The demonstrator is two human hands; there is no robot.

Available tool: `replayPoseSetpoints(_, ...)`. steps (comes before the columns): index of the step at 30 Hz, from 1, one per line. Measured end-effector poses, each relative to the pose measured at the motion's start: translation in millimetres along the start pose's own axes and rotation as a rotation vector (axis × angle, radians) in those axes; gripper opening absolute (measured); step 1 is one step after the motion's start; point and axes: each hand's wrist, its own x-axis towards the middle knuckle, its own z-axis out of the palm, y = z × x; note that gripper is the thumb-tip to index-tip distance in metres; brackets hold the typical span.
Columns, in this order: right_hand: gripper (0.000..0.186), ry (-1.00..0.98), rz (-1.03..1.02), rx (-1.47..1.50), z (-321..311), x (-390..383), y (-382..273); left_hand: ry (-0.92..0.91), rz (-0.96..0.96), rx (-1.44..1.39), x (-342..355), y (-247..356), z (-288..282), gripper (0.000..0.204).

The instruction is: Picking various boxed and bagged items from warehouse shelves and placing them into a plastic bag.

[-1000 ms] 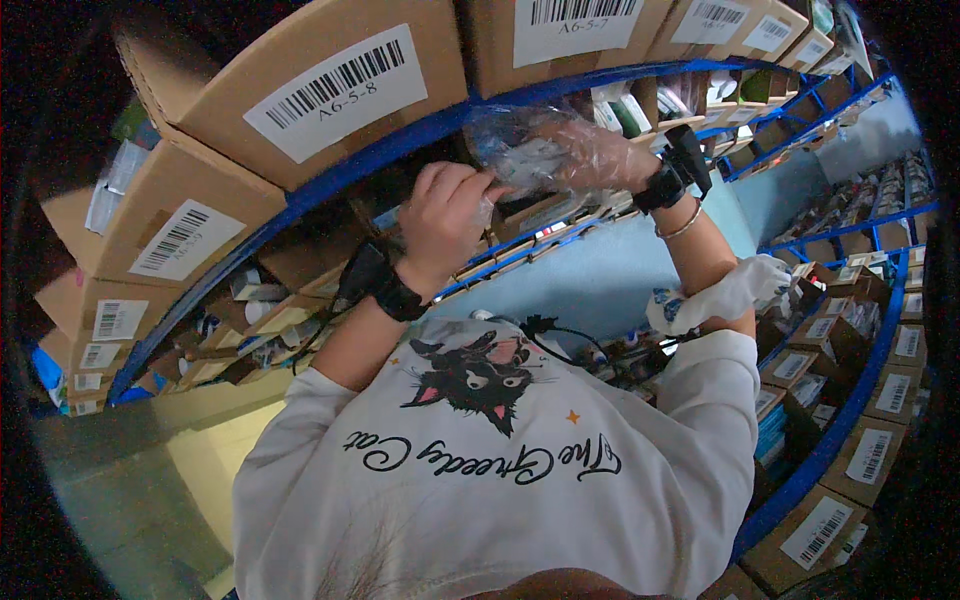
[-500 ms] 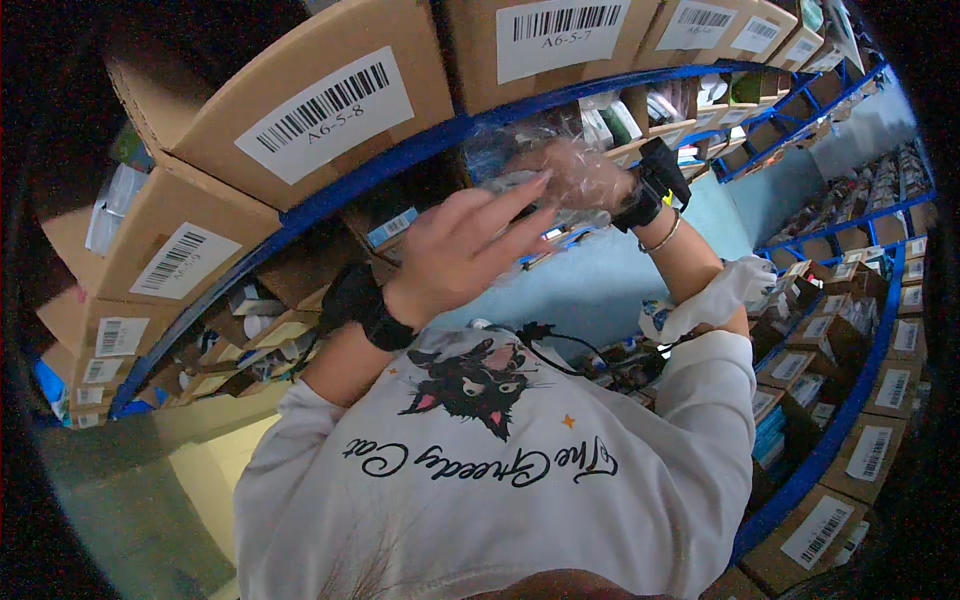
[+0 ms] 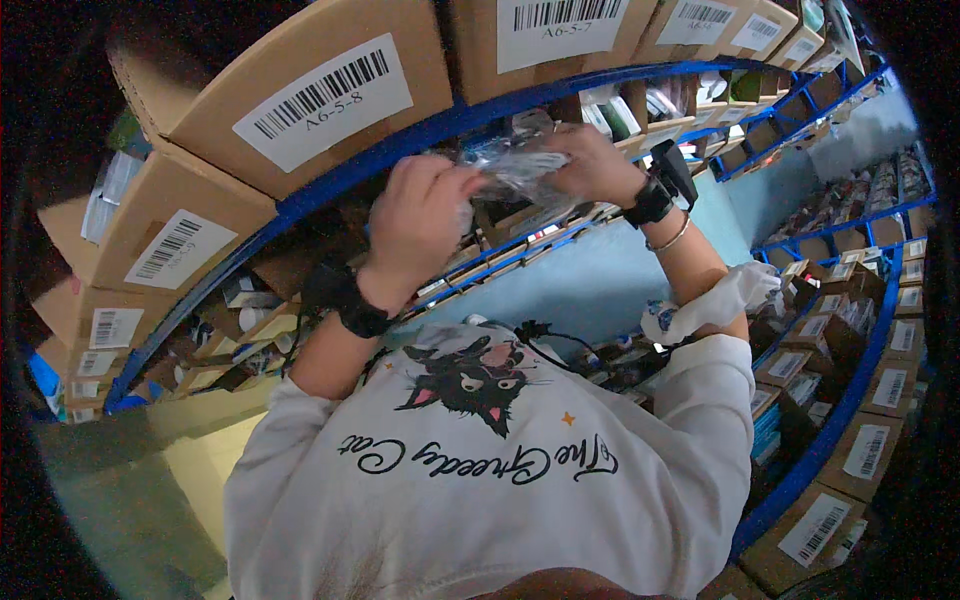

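Note:
A crumpled clear plastic bag (image 3: pixel 515 168), with something pale inside that I cannot make out, is stretched between both hands just below the upper shelf's blue beam. My left hand (image 3: pixel 420 215), a dark strap on its wrist, has its fingers closed on the bag's left end. My right hand (image 3: pixel 595 170) grips the other end, its fingertips partly behind the plastic. A bracelet and dark straps are on the right wrist, and a white cloth hangs around that forearm.
Labelled cardboard bins (image 3: pixel 350 60) line the blue shelf beam (image 3: pixel 370 130) above my hands. More bins with goods (image 3: pixel 240 340) sit below on the left. Another blue rack of boxes (image 3: pixel 865 440) curves along the right. A pale floor (image 3: pixel 560 275) shows between.
My left hand spread its fingers half a second ago and is now closed on the bag again, slightly further left. My right hand has moved a little, still holding the plastic.

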Motion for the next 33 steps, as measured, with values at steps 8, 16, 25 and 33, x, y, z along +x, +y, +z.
replayPoseSetpoints(8, 0.04, 0.026, 0.019, 0.263, -12, -4, -1, -0.299, -0.171, 0.064, -5, 10, -28, 0.028)
replayPoseSetpoints(16, 0.035, 0.12, 0.079, 0.45, -18, 1, -12, -0.633, -0.262, -0.015, -9, 34, -71, 0.023)
replayPoseSetpoints(25, 0.036, 0.172, 0.354, 0.53, -15, 0, -7, -1.001, 0.015, -0.356, 0, 19, -120, 0.019)
replayPoseSetpoints(33, 0.038, 0.028, 0.058, 0.281, -10, 4, -6, -0.889, -0.19, -0.314, -9, 18, -118, 0.016)
